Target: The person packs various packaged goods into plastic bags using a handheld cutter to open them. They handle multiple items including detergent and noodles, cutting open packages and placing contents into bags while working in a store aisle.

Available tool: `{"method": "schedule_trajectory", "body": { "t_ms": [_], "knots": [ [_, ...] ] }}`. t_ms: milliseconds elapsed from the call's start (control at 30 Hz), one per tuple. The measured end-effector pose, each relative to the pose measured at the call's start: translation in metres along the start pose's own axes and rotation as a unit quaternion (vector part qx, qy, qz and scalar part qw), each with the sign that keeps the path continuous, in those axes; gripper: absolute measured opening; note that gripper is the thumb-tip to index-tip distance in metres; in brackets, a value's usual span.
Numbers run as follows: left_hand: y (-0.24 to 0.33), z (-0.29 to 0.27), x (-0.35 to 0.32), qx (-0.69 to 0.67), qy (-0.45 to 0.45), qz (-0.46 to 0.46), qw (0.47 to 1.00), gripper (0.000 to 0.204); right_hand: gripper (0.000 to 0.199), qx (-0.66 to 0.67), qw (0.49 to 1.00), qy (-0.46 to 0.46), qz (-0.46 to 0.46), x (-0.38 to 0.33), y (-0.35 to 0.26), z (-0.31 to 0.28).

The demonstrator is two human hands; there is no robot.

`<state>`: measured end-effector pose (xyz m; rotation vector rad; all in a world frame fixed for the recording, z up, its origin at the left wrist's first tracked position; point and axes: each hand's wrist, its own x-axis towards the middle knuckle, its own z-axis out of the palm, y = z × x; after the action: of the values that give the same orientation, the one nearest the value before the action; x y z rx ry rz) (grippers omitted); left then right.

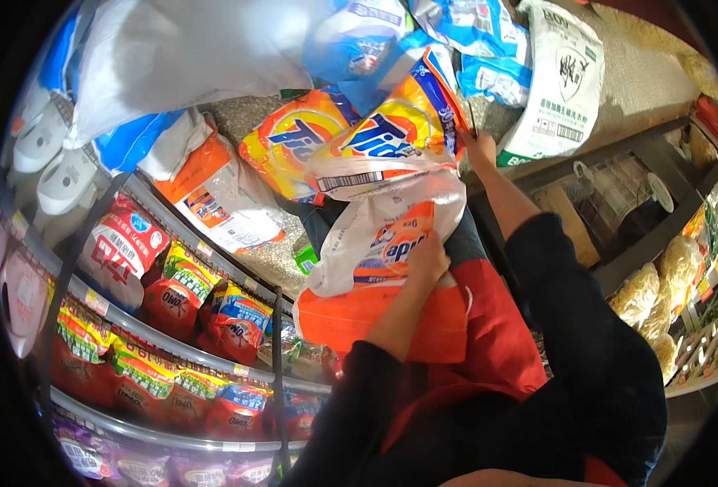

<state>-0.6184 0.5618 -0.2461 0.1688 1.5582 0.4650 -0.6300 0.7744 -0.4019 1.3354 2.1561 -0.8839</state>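
Note:
A white sack with an orange end [383, 325] lies across my lap. My left hand [428, 260] is closed on its printed face. Out of the sack's far end pokes an orange and yellow detergent bag [400, 122] with a white lower band. Beside that bag's right edge is my right hand [478, 150], closed around a thin, dark, blade-like tool [471, 120]; its exact kind is unclear. A second orange and yellow detergent bag [302, 142] lies just to the left.
Shelves on the left hold several red detergent pouches [172, 300] behind a metal rail [140, 312]. A large white sack [188, 57] and several blue-white packages [481, 40] lie ahead. A white and green sack [555, 81] stands near a dark rack [619, 195] on the right.

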Motion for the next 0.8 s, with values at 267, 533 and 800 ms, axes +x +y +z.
{"method": "schedule_trajectory", "body": {
  "t_ms": [267,533,800],
  "knots": [
    [-0.138,-0.069,-0.179,0.245,0.127,0.047,0.960,0.012,0.023,0.365,0.882,-0.204,0.220,-0.115,-0.168,-0.065],
    [-0.284,-0.038,-0.422,0.267,0.213,-0.004,0.940,0.031,0.025,0.557,0.737,-0.310,0.224,-0.073,-0.265,-0.088],
    [-0.321,0.011,-0.407,-0.016,0.419,-0.201,0.885,0.046,0.046,0.005,0.965,0.007,-0.263,-0.081,-0.274,-0.096]
  ]
}}
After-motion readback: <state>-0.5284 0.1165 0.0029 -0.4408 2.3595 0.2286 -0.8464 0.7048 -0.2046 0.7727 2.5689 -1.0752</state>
